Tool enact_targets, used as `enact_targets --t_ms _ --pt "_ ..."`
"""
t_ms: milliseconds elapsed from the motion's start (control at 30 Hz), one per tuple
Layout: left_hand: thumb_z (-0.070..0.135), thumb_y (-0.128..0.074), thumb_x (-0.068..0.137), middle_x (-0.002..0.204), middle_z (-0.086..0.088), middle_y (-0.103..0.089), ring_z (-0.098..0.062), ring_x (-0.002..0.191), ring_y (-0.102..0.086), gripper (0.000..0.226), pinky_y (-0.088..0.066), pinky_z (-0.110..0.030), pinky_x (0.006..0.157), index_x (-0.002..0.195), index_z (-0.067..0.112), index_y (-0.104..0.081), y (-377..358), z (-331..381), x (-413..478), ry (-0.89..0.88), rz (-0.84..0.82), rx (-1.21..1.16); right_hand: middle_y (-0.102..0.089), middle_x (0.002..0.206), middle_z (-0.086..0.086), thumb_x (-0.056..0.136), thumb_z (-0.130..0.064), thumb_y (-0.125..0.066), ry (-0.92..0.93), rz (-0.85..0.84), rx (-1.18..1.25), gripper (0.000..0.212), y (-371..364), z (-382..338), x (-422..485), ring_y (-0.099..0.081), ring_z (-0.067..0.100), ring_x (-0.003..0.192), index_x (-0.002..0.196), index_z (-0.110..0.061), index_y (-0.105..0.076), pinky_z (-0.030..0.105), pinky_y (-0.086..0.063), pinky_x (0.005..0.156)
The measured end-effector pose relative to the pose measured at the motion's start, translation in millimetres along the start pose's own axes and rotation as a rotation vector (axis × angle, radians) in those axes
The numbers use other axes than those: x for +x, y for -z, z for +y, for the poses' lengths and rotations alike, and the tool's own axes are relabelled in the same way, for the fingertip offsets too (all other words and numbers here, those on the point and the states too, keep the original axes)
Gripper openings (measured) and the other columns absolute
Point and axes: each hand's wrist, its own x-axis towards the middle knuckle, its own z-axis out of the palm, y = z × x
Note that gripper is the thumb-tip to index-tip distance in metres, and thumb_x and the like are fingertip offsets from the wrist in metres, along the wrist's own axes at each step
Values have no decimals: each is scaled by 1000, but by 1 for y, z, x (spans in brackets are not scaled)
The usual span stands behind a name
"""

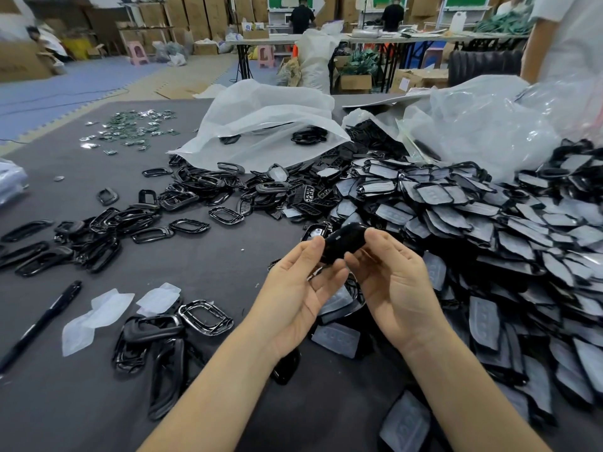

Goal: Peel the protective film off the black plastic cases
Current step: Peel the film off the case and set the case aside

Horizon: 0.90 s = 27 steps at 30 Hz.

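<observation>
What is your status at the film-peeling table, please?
Left hand and right hand hold one black case. Filmed cases piled at right. Nothing blocking.

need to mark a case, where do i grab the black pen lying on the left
Take the pen mid-barrel from above, grip across its width: it lies flat, diagonal on the mat, bare mat along both sides. Free the left hand first; it and the right hand hold a black case.

glossy black case [342, 244] held tilted; film-covered cases [483, 220] heaped right.
</observation>
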Motion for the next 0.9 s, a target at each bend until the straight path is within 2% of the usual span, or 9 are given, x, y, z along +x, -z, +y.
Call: enact_targets --t_ms 133,200,300,433,533,667,767,833,900 --pt "22 -65 79 85 -14 -71 -16 71 -70 39 -57 -21 63 109 -3 -63 2 4 0 57 -36 35 -68 74 8 79 -24 -63 40 -58 -62 22 0 -4 -1 -61 11 59 81 -3 -67 20 -53 60" --pt "23 -64 81 92 -20 -71 -18 74 -71 34 -57 -22 64 104 -2 -67 3 4 0 95 -52 81 -68 73 6 80 -26 -61 56 -82 -89 21 0 -6 -1 -59 13 61 77 -6 -68 20 -52 58" --pt "19 -65 76 88 -18 -71 -18 74 -72 15 -57 -21 62 77 5 -70 3 4 1 97 -45 153 -67 71 2 83 -24 -55 82 -151 -124 26 -1 -8 -3 -63 11 64 63 -15 -69 18 -51 58" --pt "9 -65 70 72 -9 -69 -15 67 -71 19 -57 -20 60 87 4 -57 5 6 0 90 -108 254 -66 76 3 82 -27 -61 54 -214 -199 25 -1 -9 -5 -60 10 70 67 -7 -56 21 -51 63" --pt "7 -65 71 71 -10 -68 -16 60 -69 29 -57 -20 55 99 5 -58 5 10 -1 150 -132 276 -67 82 2 86 -22 -57 50 -256 -231 23 1 -9 -5 -63 12 76 68 -8 -57 24 -54 65" --pt "6 -65 76 72 -8 -69 -16 59 -68 30 -55 -19 52 105 5 -61 6 12 -2 188 -177 297 -69 85 1 84 -16 -54 132 -242 -310 26 3 -8 -3 -64 10 78 62 -16 -67 22 -53 69" --pt "-3 -57 89 69 -5 -70 -14 57 -67 18 -54 -18 52 101 6 -65 7 12 0 99 -144 377 -69 89 3 86 -19 -62 224 -228 -419 21 7 -9 2 -63 13 84 67 -17 -70 22 -51 77" --pt "-7 -52 91 69 -6 -72 -13 56 -67 20 -54 -18 52 97 5 -66 9 15 3 -6 -57 382 -69 88 4 86 -21 -61 293 -145 -492 18 12 -13 4 -61 18 85 73 -19 -72 26 -50 78" --pt "-7 -49 94 72 -7 -73 -14 58 -68 19 -55 -20 54 95 4 -64 14 22 6 -87 26 333 -69 84 3 88 -25 -60 391 8 -564 16 16 -20 4 -62 20 81 78 -19 -70 29 -52 75"
